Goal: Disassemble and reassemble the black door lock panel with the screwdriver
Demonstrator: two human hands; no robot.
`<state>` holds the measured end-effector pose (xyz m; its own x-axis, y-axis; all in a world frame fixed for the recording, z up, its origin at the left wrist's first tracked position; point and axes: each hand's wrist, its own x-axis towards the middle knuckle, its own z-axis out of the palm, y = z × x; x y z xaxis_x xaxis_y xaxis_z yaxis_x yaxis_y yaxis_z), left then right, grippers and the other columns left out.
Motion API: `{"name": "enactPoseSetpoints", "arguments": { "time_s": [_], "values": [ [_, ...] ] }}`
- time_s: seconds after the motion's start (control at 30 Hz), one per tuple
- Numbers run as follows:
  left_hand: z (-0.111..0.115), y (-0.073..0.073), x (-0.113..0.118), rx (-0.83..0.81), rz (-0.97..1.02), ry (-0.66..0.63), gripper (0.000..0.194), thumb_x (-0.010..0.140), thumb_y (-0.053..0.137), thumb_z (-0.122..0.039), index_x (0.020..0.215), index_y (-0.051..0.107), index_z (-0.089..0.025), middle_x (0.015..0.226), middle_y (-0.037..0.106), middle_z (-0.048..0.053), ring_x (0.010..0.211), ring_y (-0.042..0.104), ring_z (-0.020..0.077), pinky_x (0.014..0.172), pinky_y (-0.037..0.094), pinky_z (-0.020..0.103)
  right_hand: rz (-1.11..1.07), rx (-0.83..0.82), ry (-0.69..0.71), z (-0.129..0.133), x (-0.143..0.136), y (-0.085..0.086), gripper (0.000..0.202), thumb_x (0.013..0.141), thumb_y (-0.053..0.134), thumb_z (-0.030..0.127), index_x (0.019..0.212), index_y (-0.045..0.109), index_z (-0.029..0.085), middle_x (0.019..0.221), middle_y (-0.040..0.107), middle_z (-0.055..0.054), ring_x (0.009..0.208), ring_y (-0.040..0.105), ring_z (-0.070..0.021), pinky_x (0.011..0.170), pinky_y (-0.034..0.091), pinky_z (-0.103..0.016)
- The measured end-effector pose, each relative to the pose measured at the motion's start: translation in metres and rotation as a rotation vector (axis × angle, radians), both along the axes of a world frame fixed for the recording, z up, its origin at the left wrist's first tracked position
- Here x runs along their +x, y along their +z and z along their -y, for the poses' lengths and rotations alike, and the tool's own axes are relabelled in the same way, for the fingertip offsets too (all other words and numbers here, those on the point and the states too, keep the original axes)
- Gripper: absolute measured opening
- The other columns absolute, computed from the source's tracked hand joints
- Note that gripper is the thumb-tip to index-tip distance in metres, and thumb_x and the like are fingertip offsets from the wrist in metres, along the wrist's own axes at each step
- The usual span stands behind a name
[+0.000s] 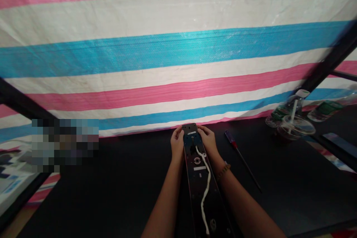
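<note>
A long, narrow dark panel lies lengthwise on the black table, its near end cut off by the bottom of the view. A white cable runs along its face from a hole near the far end. My left hand grips the panel's far left edge. On the opposite edge, my right hand holds the same end, fingers curled round the corner. Right of my right hand lies a long screwdriver with a purple and red handle, touched by neither hand.
The black table backs onto a striped plastic sheet. At the right stand a plastic bottle and a lidded cup with a straw; another bottle and a phone-like slab are farther right. Dark frame bars flank both sides.
</note>
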<state>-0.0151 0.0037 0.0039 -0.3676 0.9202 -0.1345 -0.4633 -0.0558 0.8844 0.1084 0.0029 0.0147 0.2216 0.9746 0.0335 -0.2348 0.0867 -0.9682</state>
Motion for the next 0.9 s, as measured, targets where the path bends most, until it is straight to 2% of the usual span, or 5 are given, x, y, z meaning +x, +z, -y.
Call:
{"name": "enactPoseSetpoints", "arguments": {
  "time_s": [0.17,0.37,0.6,0.77,0.9],
  "values": [
    [-0.002,-0.003,0.0,0.0,0.019,0.009,0.028,0.077,0.074,-0.017,0.105,0.068,-0.018,0.115,0.072,0.012,0.11,0.066,0.0251,0.096,0.051,0.038,0.04,0.009,-0.009,-0.002,0.001,-0.003,0.031,0.072,0.066,0.032,0.094,0.077,0.014,0.09,0.078,-0.009,0.082,0.07,-0.0226,0.077,0.055,-0.035],
    [-0.002,-0.002,0.001,0.03,0.022,0.002,0.025,0.075,0.074,-0.025,0.098,0.068,-0.017,0.105,0.073,0.01,0.1,0.068,0.0229,0.09,0.051,0.035,0.016,0.009,0.006,-0.001,0.0,-0.001,0.029,0.073,0.065,0.031,0.093,0.076,0.014,0.088,0.077,-0.008,0.08,0.069,-0.0217,0.075,0.054,-0.034],
    [0.002,0.006,0.003,0.08,0.026,0.004,0.035,0.068,0.076,-0.035,0.096,0.067,-0.017,0.095,0.073,0.007,0.089,0.068,0.0205,0.083,0.05,0.032,-0.079,0.081,0.011,0.0,0.0,0.003,0.026,0.071,0.066,0.033,0.091,0.071,0.017,0.09,0.074,-0.005,0.084,0.066,-0.0197,0.08,0.051,-0.032],
    [0.004,0.009,0.004,0.12,0.024,0.004,0.041,0.066,0.077,-0.039,0.099,0.065,-0.018,0.099,0.071,0.006,0.091,0.067,0.0204,0.083,0.049,0.032,-0.133,0.045,0.054,0.002,0.0,0.004,0.03,0.073,0.067,0.039,0.096,0.066,0.019,0.087,0.072,-0.003,0.078,0.065,-0.018,0.07,0.05,-0.028],
    [0.003,0.007,0.004,0.086,0.032,-0.01,0.042,0.066,0.077,-0.04,0.098,0.064,-0.017,0.096,0.07,0.006,0.087,0.067,0.0199,0.08,0.049,0.032,-0.123,0.043,0.031,0.003,-0.004,0.004,0.033,0.075,0.066,0.043,0.097,0.064,0.019,0.085,0.07,-0.003,0.078,0.063,-0.0174,0.07,0.05,-0.028]
  ]
}}
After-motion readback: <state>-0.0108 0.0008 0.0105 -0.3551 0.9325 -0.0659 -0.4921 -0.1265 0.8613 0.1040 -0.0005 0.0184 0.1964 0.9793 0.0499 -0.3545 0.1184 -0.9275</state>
